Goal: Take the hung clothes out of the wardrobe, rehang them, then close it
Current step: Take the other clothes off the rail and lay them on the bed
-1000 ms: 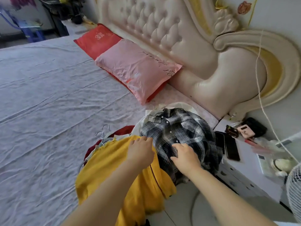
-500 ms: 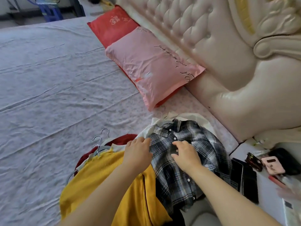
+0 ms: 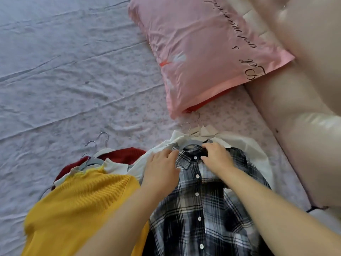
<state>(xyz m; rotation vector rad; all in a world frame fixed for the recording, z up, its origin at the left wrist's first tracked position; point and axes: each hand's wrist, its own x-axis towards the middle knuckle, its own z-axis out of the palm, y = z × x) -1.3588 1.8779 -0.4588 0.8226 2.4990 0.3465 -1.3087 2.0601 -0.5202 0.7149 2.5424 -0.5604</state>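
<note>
A black-and-white plaid shirt [image 3: 199,209] lies on top of a white garment [image 3: 247,145] at the bed's near edge, both on wire hangers [image 3: 188,130]. To its left lie a yellow knit top [image 3: 79,204] and a dark red garment [image 3: 121,156] on hangers [image 3: 96,145]. My left hand [image 3: 162,169] rests with fairly straight fingers on the left side of the plaid collar. My right hand [image 3: 217,157] curls its fingers round the collar's right side, just under the hanger's neck.
A pink pillow [image 3: 203,52] lies beyond the clothes on the wrinkled lilac bedsheet [image 3: 64,80]. The cream padded headboard [image 3: 304,98] rises at the right. The wardrobe is out of view.
The camera has tilted down and closer to the bed. Both hands have slid up the plaid shirt from its chest to its collar.
</note>
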